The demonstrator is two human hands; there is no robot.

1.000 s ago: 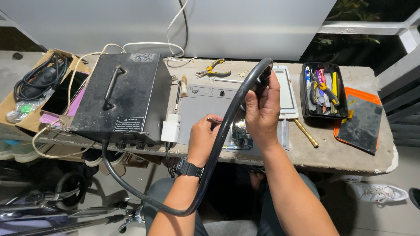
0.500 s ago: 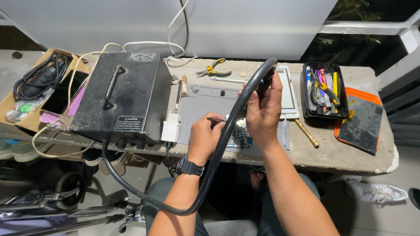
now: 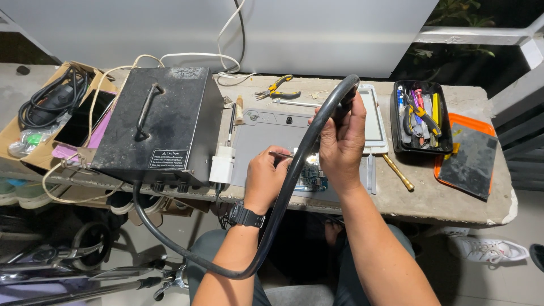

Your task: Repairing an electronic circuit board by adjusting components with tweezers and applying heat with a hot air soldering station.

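Hiding most of the small circuit board (image 3: 310, 177) on the grey mat (image 3: 266, 136) of the tabletop (image 3: 430, 198), the right hand (image 3: 341, 141) clamps the thick black hose (image 3: 294, 170) upright, while the left hand (image 3: 266, 178) pinches thin tweezers (image 3: 281, 153) beside it.

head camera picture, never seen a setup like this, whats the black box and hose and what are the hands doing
The picture comes from a camera worn on the person's head, looking down at a concrete bench. The black metal box with a handle sits on the left; a thick black hose runs from its front to the right hand, which holds the hose end over a small circuit board on a grey mat. The left hand holds a thin tool by the board. A tool tray lies to the right.
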